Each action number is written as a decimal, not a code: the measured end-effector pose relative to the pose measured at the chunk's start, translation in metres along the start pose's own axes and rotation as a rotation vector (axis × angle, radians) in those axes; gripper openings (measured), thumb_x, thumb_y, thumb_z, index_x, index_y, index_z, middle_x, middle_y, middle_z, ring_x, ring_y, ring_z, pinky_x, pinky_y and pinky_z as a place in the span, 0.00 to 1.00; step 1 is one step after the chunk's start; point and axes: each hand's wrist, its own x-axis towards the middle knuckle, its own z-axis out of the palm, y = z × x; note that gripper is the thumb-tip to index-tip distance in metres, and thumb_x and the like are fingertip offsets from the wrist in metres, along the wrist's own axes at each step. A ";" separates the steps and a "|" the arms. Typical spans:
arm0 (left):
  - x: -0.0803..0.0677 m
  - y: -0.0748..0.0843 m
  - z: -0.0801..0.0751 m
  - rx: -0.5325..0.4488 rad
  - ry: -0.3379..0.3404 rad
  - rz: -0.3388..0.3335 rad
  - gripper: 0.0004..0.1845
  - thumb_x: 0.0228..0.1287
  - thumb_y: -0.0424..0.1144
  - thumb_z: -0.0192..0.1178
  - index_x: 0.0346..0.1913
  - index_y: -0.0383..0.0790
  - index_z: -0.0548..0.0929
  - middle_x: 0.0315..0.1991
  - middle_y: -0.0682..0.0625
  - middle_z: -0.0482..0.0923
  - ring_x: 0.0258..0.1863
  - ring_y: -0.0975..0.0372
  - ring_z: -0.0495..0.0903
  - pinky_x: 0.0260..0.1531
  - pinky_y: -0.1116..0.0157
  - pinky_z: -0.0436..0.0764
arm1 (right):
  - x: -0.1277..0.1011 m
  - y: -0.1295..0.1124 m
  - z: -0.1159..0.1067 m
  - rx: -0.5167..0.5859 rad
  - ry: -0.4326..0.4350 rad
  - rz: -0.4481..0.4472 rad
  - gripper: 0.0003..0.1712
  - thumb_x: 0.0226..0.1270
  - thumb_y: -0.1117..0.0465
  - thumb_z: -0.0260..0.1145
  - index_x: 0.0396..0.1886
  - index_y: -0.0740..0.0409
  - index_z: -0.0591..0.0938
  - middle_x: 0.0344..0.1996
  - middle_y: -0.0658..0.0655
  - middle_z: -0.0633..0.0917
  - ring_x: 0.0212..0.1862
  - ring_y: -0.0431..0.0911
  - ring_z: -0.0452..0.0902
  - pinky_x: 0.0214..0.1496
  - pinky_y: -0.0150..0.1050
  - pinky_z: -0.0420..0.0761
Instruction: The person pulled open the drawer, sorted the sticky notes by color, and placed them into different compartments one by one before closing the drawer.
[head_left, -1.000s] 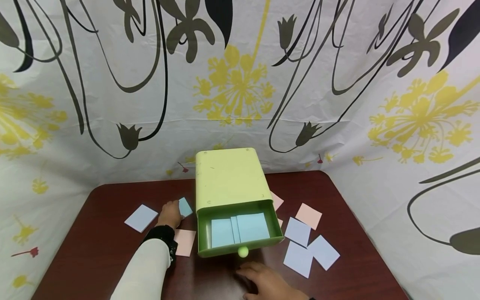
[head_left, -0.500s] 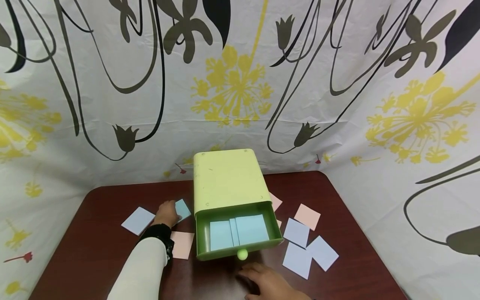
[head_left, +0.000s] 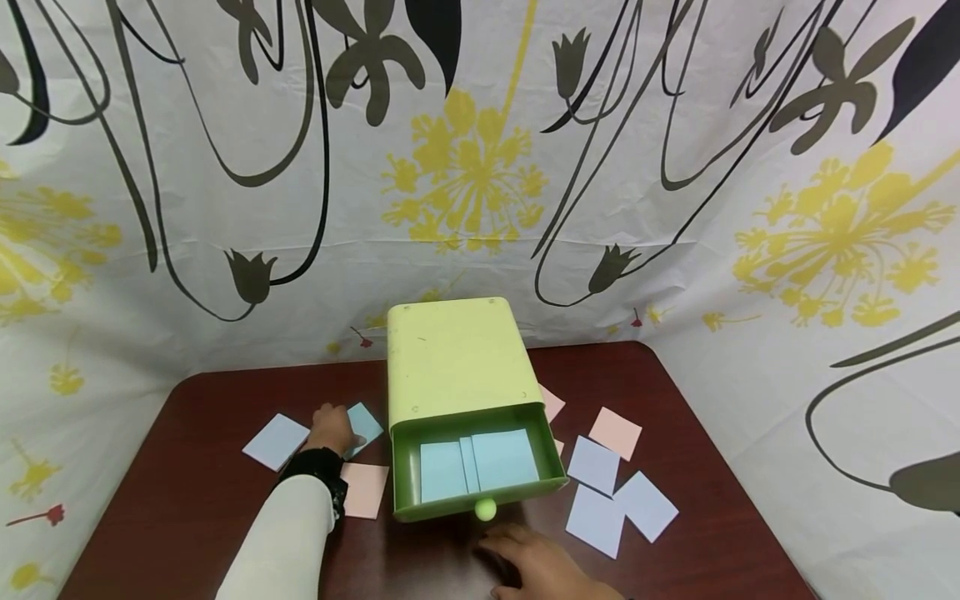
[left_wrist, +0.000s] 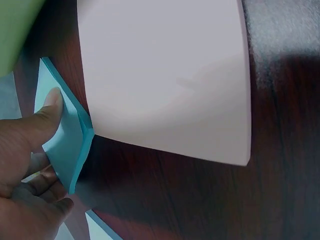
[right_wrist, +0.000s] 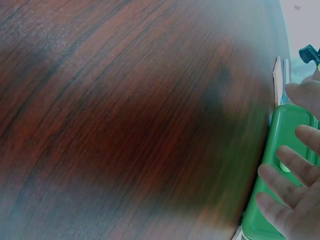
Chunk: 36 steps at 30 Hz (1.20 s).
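Note:
My left hand pinches a blue sticky-note pad on the left of the table, beside the green drawer box. In the left wrist view the thumb lies on its face and the fingers are behind its edge; the pad looks tilted. A pink pad lies just nearer, and a pale lilac pad to the left. My right hand is in front of the pulled-out drawer, fingers spread and holding nothing. Several blue pads lie inside the drawer.
The yellow-green box top stands at the table's middle, with a round knob on its drawer. To its right lie several lilac pads and pink pads. A patterned cloth hangs behind the dark red table.
The left hand and the blue pad have shifted very slightly, with a bit more of the pad's front edge beside the fingers. The right hand and the drawer stay in place.

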 end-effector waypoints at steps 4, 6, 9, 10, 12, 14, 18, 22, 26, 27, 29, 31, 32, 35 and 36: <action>-0.001 -0.001 0.001 -0.015 0.002 0.001 0.28 0.51 0.37 0.74 0.44 0.15 0.75 0.50 0.23 0.66 0.50 0.36 0.64 0.51 0.45 0.72 | 0.000 0.000 0.000 -0.014 0.007 -0.014 0.28 0.61 0.50 0.71 0.59 0.53 0.78 0.55 0.55 0.79 0.54 0.48 0.77 0.47 0.40 0.82; -0.001 -0.001 0.002 -0.034 0.021 0.006 0.28 0.51 0.36 0.74 0.45 0.15 0.74 0.50 0.23 0.65 0.50 0.37 0.63 0.51 0.45 0.72 | 0.000 0.000 -0.001 -0.017 0.008 -0.016 0.28 0.60 0.50 0.71 0.59 0.54 0.78 0.55 0.55 0.79 0.54 0.48 0.77 0.47 0.39 0.82; -0.004 0.000 0.004 -0.066 0.070 0.004 0.31 0.49 0.34 0.74 0.49 0.16 0.71 0.51 0.24 0.64 0.50 0.38 0.61 0.50 0.45 0.73 | -0.001 -0.001 -0.002 -0.008 0.004 -0.009 0.28 0.61 0.49 0.70 0.59 0.53 0.78 0.55 0.56 0.78 0.54 0.48 0.77 0.46 0.39 0.82; -0.005 0.000 0.005 -0.076 0.097 0.004 0.32 0.47 0.33 0.75 0.49 0.16 0.70 0.50 0.25 0.64 0.49 0.39 0.62 0.49 0.46 0.74 | -0.001 -0.002 -0.002 -0.006 0.001 -0.004 0.28 0.61 0.49 0.70 0.60 0.53 0.78 0.56 0.56 0.78 0.54 0.48 0.77 0.46 0.39 0.82; -0.008 0.003 0.005 -0.100 0.127 0.001 0.34 0.46 0.32 0.76 0.50 0.18 0.68 0.50 0.26 0.65 0.49 0.39 0.63 0.50 0.46 0.73 | -0.002 -0.003 -0.002 -0.001 -0.001 0.011 0.29 0.61 0.49 0.70 0.60 0.53 0.78 0.56 0.57 0.78 0.54 0.49 0.77 0.46 0.40 0.82; -0.010 0.005 0.004 -0.123 0.151 0.002 0.35 0.45 0.30 0.76 0.51 0.19 0.67 0.48 0.26 0.68 0.49 0.38 0.66 0.50 0.45 0.73 | -0.003 -0.004 -0.003 0.001 -0.004 0.028 0.29 0.60 0.49 0.70 0.60 0.52 0.78 0.56 0.57 0.78 0.54 0.49 0.77 0.46 0.41 0.82; -0.014 0.008 0.002 -0.166 0.145 -0.005 0.32 0.50 0.28 0.72 0.53 0.22 0.64 0.44 0.28 0.75 0.46 0.37 0.74 0.47 0.45 0.75 | -0.003 -0.005 -0.004 -0.014 0.001 0.050 0.29 0.59 0.49 0.71 0.60 0.52 0.78 0.56 0.56 0.78 0.54 0.50 0.77 0.48 0.42 0.82; -0.016 0.006 -0.001 -0.174 0.118 -0.001 0.26 0.57 0.28 0.67 0.53 0.25 0.64 0.38 0.32 0.79 0.39 0.39 0.79 0.39 0.47 0.78 | -0.004 -0.006 -0.004 -0.019 0.008 0.058 0.28 0.59 0.50 0.70 0.59 0.52 0.79 0.55 0.54 0.79 0.54 0.49 0.77 0.48 0.42 0.82; -0.020 0.004 -0.005 -0.180 0.100 0.014 0.24 0.62 0.28 0.63 0.56 0.28 0.64 0.40 0.33 0.80 0.40 0.43 0.80 0.39 0.49 0.79 | -0.005 -0.007 -0.004 -0.025 0.029 0.053 0.27 0.59 0.52 0.70 0.59 0.53 0.79 0.54 0.54 0.79 0.54 0.48 0.77 0.49 0.42 0.82; -0.020 0.003 -0.005 -0.183 0.099 0.020 0.24 0.63 0.28 0.62 0.57 0.28 0.64 0.42 0.33 0.80 0.41 0.43 0.80 0.39 0.49 0.79 | -0.006 -0.007 -0.004 -0.029 0.037 0.048 0.27 0.59 0.52 0.70 0.58 0.53 0.79 0.54 0.54 0.79 0.54 0.49 0.77 0.49 0.42 0.81; -0.022 0.001 -0.007 -0.189 0.098 0.031 0.24 0.64 0.28 0.60 0.59 0.27 0.63 0.43 0.32 0.80 0.42 0.43 0.80 0.40 0.49 0.79 | -0.007 -0.006 -0.004 -0.038 0.050 0.035 0.27 0.58 0.53 0.70 0.58 0.54 0.79 0.54 0.54 0.79 0.54 0.49 0.77 0.49 0.42 0.81; -0.024 0.000 -0.008 -0.191 0.106 0.040 0.23 0.64 0.29 0.60 0.58 0.27 0.64 0.43 0.32 0.80 0.40 0.44 0.80 0.38 0.50 0.79 | -0.008 -0.006 -0.004 -0.042 0.060 0.023 0.27 0.58 0.54 0.70 0.58 0.54 0.79 0.54 0.54 0.79 0.54 0.49 0.77 0.49 0.42 0.81; -0.025 -0.001 -0.009 -0.194 0.111 0.043 0.22 0.65 0.29 0.60 0.58 0.27 0.64 0.41 0.32 0.80 0.38 0.44 0.81 0.37 0.51 0.79 | -0.008 -0.005 -0.004 -0.040 0.062 0.021 0.27 0.58 0.54 0.71 0.58 0.55 0.79 0.54 0.55 0.79 0.54 0.49 0.77 0.50 0.42 0.81; -0.031 -0.001 -0.015 -0.213 0.129 0.041 0.19 0.65 0.29 0.59 0.54 0.28 0.65 0.37 0.35 0.80 0.33 0.48 0.80 0.31 0.55 0.78 | -0.009 -0.004 -0.004 -0.036 0.063 0.019 0.27 0.58 0.55 0.71 0.58 0.55 0.79 0.54 0.55 0.79 0.55 0.49 0.77 0.50 0.42 0.81; -0.033 0.000 -0.017 -0.222 0.139 0.041 0.18 0.65 0.29 0.59 0.53 0.29 0.65 0.36 0.35 0.80 0.31 0.49 0.79 0.30 0.56 0.77 | -0.009 -0.003 -0.004 -0.034 0.063 0.021 0.27 0.58 0.54 0.71 0.58 0.56 0.79 0.54 0.55 0.79 0.55 0.49 0.77 0.50 0.42 0.81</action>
